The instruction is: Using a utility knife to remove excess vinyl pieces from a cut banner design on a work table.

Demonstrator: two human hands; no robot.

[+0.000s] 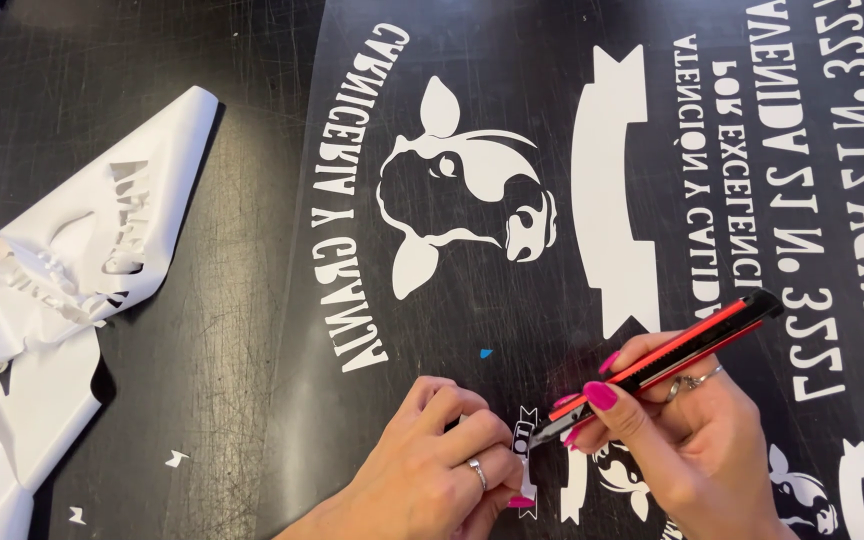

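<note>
At the lower right of the frame we see the right hand (697, 440) with its fingers (617, 405) clenched around a red and black utility knife (667, 365), held like a pen. The knife slants from the upper right down toward the lower middle, and its blade tip meets a small white banner-shaped cutout (526, 450) near the bottom edge.

Just left of it, the left hand (432, 470) lies knuckles up on the sheet, its fingers (472, 425) curled and pressing down beside that small cutout; we cannot tell whether they pinch the cutout's edge or only rest against it. Each hand wears a ring.

Both hands work on a large dark vinyl sheet (512, 330) that fills the middle and right of the frame and lies flat on the black, scratched table (222, 330). On the sheet we see a white cow-head figure (462, 190) at upper centre, a long white ribbon shape (607, 190) just right of it, and white mirrored lettering around them. A tiny blue scrap (486, 353) sits on the sheet, above the left hand.

At the left edge of the frame, well apart from the hands, a crumpled heap of white peeled-off vinyl (62, 290) lies on the table, with a few white slivers (176, 459) near it toward the bottom.
</note>
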